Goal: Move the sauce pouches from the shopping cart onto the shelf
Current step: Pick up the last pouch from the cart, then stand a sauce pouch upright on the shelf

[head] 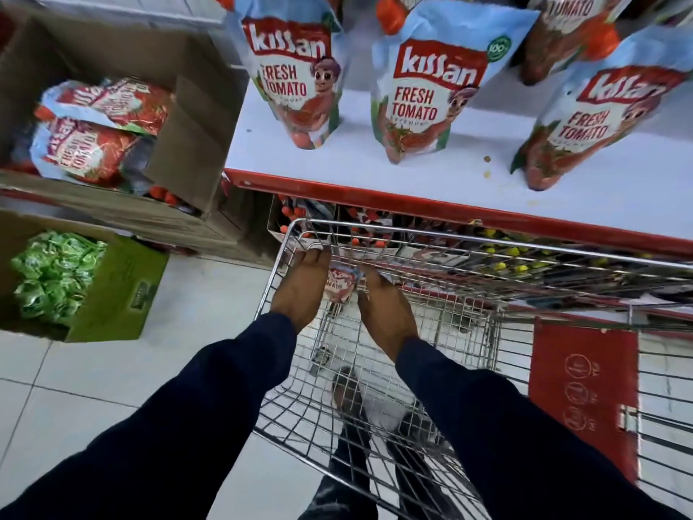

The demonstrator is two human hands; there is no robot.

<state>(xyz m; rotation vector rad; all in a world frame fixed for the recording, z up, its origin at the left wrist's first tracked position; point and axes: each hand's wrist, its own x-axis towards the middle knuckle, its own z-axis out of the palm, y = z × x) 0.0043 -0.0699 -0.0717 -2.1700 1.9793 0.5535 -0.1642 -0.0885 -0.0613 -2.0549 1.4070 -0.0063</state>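
Both my hands reach down into the wire shopping cart [487, 264]. A tomato sauce pouch [342, 285] sits between them at the cart's far left corner. My left hand [302, 285] lies against the pouch's left side and my right hand [384, 307] against its right side, fingers curled around it. Most of the pouch is hidden by the hands. Several matching sauce pouches stand upright on the white shelf [431, 182] with a red front edge, such as one [296, 80] at the left, one [427, 88] in the middle and one [592, 118] at the right.
An open cardboard box [195, 118] left of the shelf holds more sauce pouches lying flat. Below it a green box [112, 294] is filled with green packets. The cart's red child-seat flap [581, 388] is at the right. Lower shelves hold bottles behind the cart. White floor tiles lie at the left.
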